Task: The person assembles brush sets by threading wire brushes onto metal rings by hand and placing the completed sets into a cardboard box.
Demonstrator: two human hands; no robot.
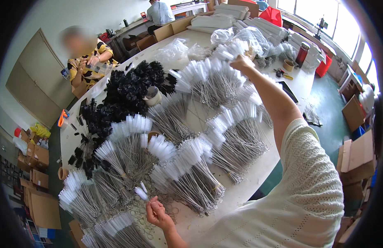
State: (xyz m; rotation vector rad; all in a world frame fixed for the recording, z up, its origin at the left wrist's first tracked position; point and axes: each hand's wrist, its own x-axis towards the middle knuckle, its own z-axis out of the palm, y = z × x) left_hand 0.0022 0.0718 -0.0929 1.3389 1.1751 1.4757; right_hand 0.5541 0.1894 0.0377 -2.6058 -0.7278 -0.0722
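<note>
Here, the person's left hand (157, 211) is low in the near part of the scene, fingers pinched shut around a couple of thin wire-handled cleaning brushes with white bristle tips (140, 191), which point up and to the left. Just beside that hand, loose small metal rings (171, 210) lie scattered on the pale round tabletop (249, 186).

The right hand (241, 63) is stretched far across the table, the bare forearm running out from a cream knitted sleeve (311, 182). Its fingers are curled closed on the white tips of a fanned bundle of the same brushes (208, 82) at the far side.

Between the two hands, the table is almost covered with many fanned bundles of white-tipped wire brushes (187, 165), several tied at the wire end. To the left and farther off sits a heap of black-bristled brushes (129, 89), with a roll of tape (152, 96) beside it. Clear plastic bags (241, 39) lie at the far edge.

Judging by the layout, a great deal is already bundled, while the loose brushes and rings near the left hand suggest some remain to be gathered.

At the far left, another person in a yellow and black patterned top (90, 62) sits at the table edge. Brown cardboard boxes (356, 159) stand on the floor to the right.
</note>
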